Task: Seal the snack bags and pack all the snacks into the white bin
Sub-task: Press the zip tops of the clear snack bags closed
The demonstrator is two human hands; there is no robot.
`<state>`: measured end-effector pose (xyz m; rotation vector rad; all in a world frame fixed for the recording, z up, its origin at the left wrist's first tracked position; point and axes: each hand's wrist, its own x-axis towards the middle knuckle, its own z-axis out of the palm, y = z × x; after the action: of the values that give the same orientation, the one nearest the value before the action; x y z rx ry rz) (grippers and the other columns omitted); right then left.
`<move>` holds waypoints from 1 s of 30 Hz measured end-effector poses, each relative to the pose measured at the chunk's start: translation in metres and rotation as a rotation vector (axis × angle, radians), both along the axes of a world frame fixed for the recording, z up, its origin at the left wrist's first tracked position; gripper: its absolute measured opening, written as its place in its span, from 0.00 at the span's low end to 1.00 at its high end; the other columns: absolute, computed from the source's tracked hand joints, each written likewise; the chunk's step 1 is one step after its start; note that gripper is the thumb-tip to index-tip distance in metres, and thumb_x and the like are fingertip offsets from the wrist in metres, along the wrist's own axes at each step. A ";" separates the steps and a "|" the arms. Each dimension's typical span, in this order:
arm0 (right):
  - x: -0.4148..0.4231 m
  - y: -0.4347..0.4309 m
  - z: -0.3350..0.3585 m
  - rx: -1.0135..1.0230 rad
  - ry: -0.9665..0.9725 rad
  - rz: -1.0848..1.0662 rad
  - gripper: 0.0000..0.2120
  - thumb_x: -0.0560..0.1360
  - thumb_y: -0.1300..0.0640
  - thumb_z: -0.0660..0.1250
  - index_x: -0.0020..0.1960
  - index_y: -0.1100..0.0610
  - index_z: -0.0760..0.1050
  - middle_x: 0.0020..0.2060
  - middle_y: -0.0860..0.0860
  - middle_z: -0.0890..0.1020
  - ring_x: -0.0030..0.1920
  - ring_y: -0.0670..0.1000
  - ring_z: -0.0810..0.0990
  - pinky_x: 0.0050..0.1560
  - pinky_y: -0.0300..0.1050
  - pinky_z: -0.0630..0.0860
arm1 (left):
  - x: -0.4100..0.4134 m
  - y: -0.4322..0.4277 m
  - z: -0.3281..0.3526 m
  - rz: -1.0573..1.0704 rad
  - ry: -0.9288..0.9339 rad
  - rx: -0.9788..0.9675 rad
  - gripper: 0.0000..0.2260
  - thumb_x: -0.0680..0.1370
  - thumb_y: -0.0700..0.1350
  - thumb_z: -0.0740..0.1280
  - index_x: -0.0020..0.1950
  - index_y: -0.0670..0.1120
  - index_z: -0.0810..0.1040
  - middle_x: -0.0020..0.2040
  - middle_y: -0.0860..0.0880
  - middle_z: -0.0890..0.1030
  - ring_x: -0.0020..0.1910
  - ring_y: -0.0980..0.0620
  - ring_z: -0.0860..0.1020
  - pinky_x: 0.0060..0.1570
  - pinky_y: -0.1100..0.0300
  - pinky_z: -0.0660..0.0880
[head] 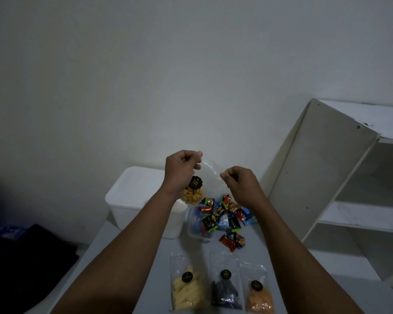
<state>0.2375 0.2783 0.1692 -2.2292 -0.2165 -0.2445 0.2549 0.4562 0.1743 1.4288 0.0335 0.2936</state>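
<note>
A clear snack bag (202, 177) with orange-yellow pieces and a black round label hangs in the air above the table. My left hand (182, 168) pinches its top left corner and my right hand (238, 182) pinches its top right edge. The white bin (134, 200) stands behind and to the left, under my left forearm. On the near table lie three clear bags: pale yellow sticks (186, 284), dark snacks (226, 284) and orange snacks (258, 293). Several small wrapped candies (225, 214) lie in a heap beyond them.
A small clear container (199, 232) sits beside the bin with candies in and around it. A white shelf unit (340, 177) leans at the right. Dark cloth and items (21, 257) fill the lower left, off the table edge.
</note>
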 end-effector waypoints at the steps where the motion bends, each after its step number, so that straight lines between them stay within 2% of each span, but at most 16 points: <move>1: -0.005 0.000 0.000 0.140 0.026 -0.003 0.11 0.81 0.51 0.65 0.47 0.58 0.78 0.38 0.53 0.81 0.38 0.48 0.78 0.40 0.43 0.73 | 0.001 0.000 0.001 -0.009 0.005 -0.024 0.04 0.78 0.45 0.71 0.47 0.45 0.82 0.40 0.49 0.82 0.37 0.54 0.80 0.44 0.55 0.78; 4: -0.019 -0.001 -0.010 0.444 0.163 -0.026 0.16 0.79 0.43 0.64 0.53 0.55 0.78 0.47 0.52 0.83 0.44 0.47 0.82 0.45 0.44 0.75 | 0.002 -0.006 -0.004 -0.034 0.057 -0.141 0.05 0.78 0.45 0.70 0.49 0.44 0.82 0.42 0.48 0.81 0.38 0.52 0.80 0.44 0.54 0.79; 7: -0.029 -0.009 -0.035 0.480 0.255 -0.021 0.24 0.73 0.34 0.63 0.55 0.53 0.79 0.50 0.51 0.83 0.49 0.49 0.83 0.50 0.50 0.79 | 0.001 -0.021 -0.022 -0.051 0.149 -0.226 0.06 0.79 0.46 0.69 0.48 0.44 0.80 0.43 0.48 0.80 0.38 0.52 0.80 0.39 0.57 0.79; 9: -0.036 -0.018 -0.054 0.476 0.293 -0.015 0.20 0.73 0.39 0.67 0.54 0.54 0.79 0.50 0.54 0.84 0.51 0.53 0.83 0.50 0.50 0.81 | 0.000 -0.035 -0.040 -0.058 0.239 -0.295 0.06 0.80 0.46 0.68 0.47 0.45 0.79 0.44 0.49 0.80 0.38 0.52 0.80 0.35 0.59 0.77; 11: -0.042 -0.030 -0.077 0.437 0.334 -0.023 0.10 0.76 0.52 0.71 0.54 0.56 0.79 0.50 0.53 0.83 0.51 0.53 0.83 0.47 0.44 0.82 | 0.003 -0.052 -0.061 -0.058 0.320 -0.353 0.06 0.80 0.46 0.68 0.46 0.45 0.79 0.43 0.50 0.80 0.37 0.52 0.81 0.35 0.58 0.75; 12: -0.046 -0.037 -0.089 0.432 0.376 -0.035 0.08 0.76 0.56 0.71 0.55 0.55 0.78 0.51 0.51 0.82 0.50 0.52 0.82 0.45 0.43 0.82 | 0.004 -0.062 -0.072 -0.051 0.355 -0.384 0.06 0.80 0.46 0.68 0.46 0.44 0.79 0.42 0.49 0.80 0.37 0.52 0.81 0.36 0.57 0.76; 14: -0.053 -0.052 -0.112 0.477 0.481 -0.086 0.10 0.77 0.59 0.70 0.58 0.54 0.76 0.53 0.50 0.81 0.50 0.53 0.83 0.47 0.53 0.84 | 0.005 -0.083 -0.096 -0.039 0.425 -0.424 0.06 0.79 0.45 0.68 0.46 0.44 0.80 0.41 0.48 0.82 0.38 0.50 0.81 0.39 0.56 0.78; 16: -0.061 -0.073 -0.138 0.531 0.564 -0.161 0.11 0.78 0.59 0.69 0.59 0.53 0.76 0.55 0.52 0.81 0.52 0.55 0.83 0.51 0.60 0.83 | 0.001 -0.102 -0.123 -0.087 0.497 -0.335 0.07 0.80 0.48 0.68 0.52 0.45 0.81 0.44 0.47 0.83 0.40 0.50 0.80 0.35 0.57 0.78; 18: -0.069 -0.098 -0.163 0.600 0.619 -0.244 0.10 0.78 0.58 0.69 0.59 0.53 0.76 0.56 0.54 0.81 0.52 0.56 0.83 0.49 0.59 0.83 | -0.009 -0.119 -0.150 -0.200 0.534 -0.198 0.11 0.79 0.47 0.69 0.61 0.50 0.78 0.50 0.46 0.82 0.44 0.49 0.80 0.33 0.57 0.77; 19: -0.074 -0.111 -0.173 0.639 0.641 -0.290 0.11 0.78 0.59 0.70 0.59 0.54 0.76 0.56 0.55 0.82 0.52 0.56 0.83 0.48 0.58 0.82 | -0.015 -0.128 -0.166 -0.257 0.550 -0.142 0.16 0.78 0.44 0.70 0.65 0.52 0.75 0.54 0.46 0.82 0.48 0.48 0.81 0.35 0.56 0.79; 21: -0.082 -0.134 -0.189 0.698 0.694 -0.364 0.13 0.77 0.60 0.70 0.61 0.55 0.75 0.54 0.57 0.82 0.50 0.57 0.83 0.44 0.56 0.83 | -0.030 -0.147 -0.195 -0.339 0.598 -0.025 0.24 0.76 0.39 0.72 0.68 0.55 0.69 0.58 0.46 0.79 0.54 0.45 0.80 0.40 0.51 0.82; 23: -0.088 -0.153 -0.206 0.700 0.754 -0.417 0.16 0.76 0.59 0.72 0.62 0.54 0.72 0.52 0.58 0.83 0.49 0.57 0.84 0.42 0.55 0.84 | -0.043 -0.164 -0.222 -0.380 0.636 0.071 0.26 0.73 0.37 0.75 0.65 0.55 0.69 0.58 0.47 0.77 0.55 0.45 0.79 0.41 0.50 0.83; 26: -0.093 -0.179 -0.234 0.664 0.827 -0.488 0.16 0.75 0.59 0.73 0.58 0.54 0.70 0.49 0.58 0.82 0.45 0.57 0.84 0.41 0.53 0.82 | -0.058 -0.192 -0.251 -0.402 0.669 0.169 0.22 0.70 0.36 0.76 0.56 0.53 0.73 0.57 0.46 0.77 0.54 0.46 0.79 0.45 0.48 0.82; 28: -0.095 -0.198 -0.255 0.613 0.849 -0.525 0.13 0.75 0.59 0.73 0.56 0.57 0.72 0.48 0.60 0.83 0.42 0.56 0.83 0.35 0.47 0.77 | -0.064 -0.210 -0.266 -0.427 0.672 0.343 0.17 0.72 0.37 0.75 0.56 0.51 0.75 0.57 0.48 0.79 0.54 0.50 0.79 0.51 0.51 0.82; 30: -0.094 -0.215 -0.274 0.557 0.854 -0.528 0.11 0.74 0.60 0.73 0.54 0.58 0.75 0.47 0.61 0.84 0.41 0.55 0.83 0.30 0.43 0.75 | -0.068 -0.226 -0.280 -0.475 0.674 0.433 0.17 0.74 0.37 0.73 0.60 0.48 0.77 0.58 0.49 0.79 0.55 0.52 0.79 0.54 0.57 0.80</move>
<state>0.1439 0.0629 -0.1043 -1.6143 0.8078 0.3431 0.1864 0.2300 -0.1054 1.8555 0.1855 -0.6134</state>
